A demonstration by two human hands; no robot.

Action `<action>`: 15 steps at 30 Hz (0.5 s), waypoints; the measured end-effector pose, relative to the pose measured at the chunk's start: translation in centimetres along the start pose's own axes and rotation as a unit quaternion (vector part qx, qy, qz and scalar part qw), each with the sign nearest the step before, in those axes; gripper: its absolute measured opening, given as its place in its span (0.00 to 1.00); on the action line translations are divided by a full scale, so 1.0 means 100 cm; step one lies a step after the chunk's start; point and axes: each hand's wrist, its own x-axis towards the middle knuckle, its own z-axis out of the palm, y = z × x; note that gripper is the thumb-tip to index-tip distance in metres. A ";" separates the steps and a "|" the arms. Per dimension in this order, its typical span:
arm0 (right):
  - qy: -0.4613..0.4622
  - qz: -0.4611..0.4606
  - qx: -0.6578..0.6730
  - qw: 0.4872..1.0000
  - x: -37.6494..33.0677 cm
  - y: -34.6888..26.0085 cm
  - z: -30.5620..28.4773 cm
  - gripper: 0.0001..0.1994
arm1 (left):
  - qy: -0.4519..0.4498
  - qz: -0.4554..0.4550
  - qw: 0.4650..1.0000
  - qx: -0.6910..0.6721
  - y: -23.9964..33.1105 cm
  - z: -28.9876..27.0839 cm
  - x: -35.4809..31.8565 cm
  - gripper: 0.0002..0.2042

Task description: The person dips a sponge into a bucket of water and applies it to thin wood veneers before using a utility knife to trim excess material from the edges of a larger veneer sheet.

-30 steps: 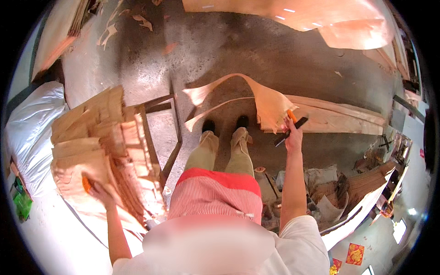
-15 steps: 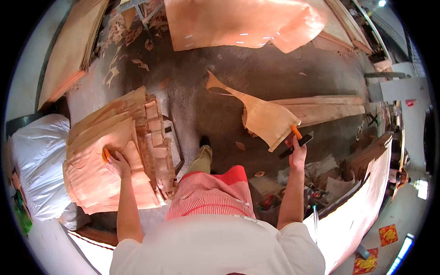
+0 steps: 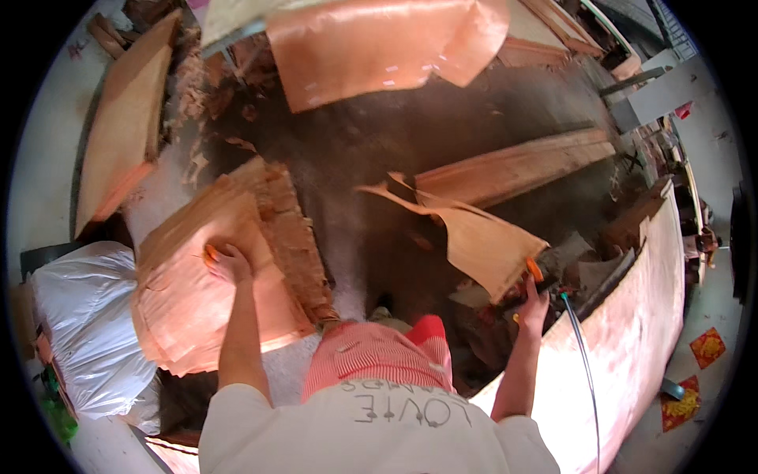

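Note:
My left hand [image 3: 229, 265] rests on a stack of thin wood veneer sheets [image 3: 193, 308] at the left, fingers stretched out, orange covers on the fingertips. The stack's right edge is ragged, with several layers showing. Out to the right, my right hand [image 3: 534, 305], also with an orange finger cover, grips the near corner of a loose veneer piece [image 3: 485, 245]. That piece hangs in the air and narrows to a torn, thin strip at its far left end. Something dark shows at my right palm, too blurred to name.
Long boards [image 3: 513, 170] lie on the floor beyond the veneer piece. A large veneer sheet [image 3: 379, 55] drapes over a table at the back. A white plastic sack [image 3: 91, 324] sits left of the stack; a pale panel [image 3: 608, 371] leans at the right. Another board pile [image 3: 126, 118] stands far left.
My right hand has drawn nearer and slightly right with the veneer piece, whose torn end has dropped lower. The view has shifted; my left hand is still on the stack.

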 end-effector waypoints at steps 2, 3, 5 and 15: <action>0.006 -0.004 -0.015 1.000 -0.025 0.001 -0.013 0.13 | 0.024 0.007 1.000 -0.019 0.003 0.000 0.004 0.24; 0.012 -0.006 -0.020 1.000 -0.038 0.005 -0.015 0.14 | 0.026 0.010 0.999 -0.026 0.008 -0.002 0.003 0.24; 0.011 -0.005 0.040 0.999 -0.072 -0.003 0.005 0.15 | 0.056 0.020 0.996 -0.065 0.000 -0.003 0.006 0.25; 0.054 -0.061 0.073 0.994 -0.247 0.005 0.028 0.18 | -0.033 -0.022 0.978 -0.205 -0.015 -0.029 0.019 0.26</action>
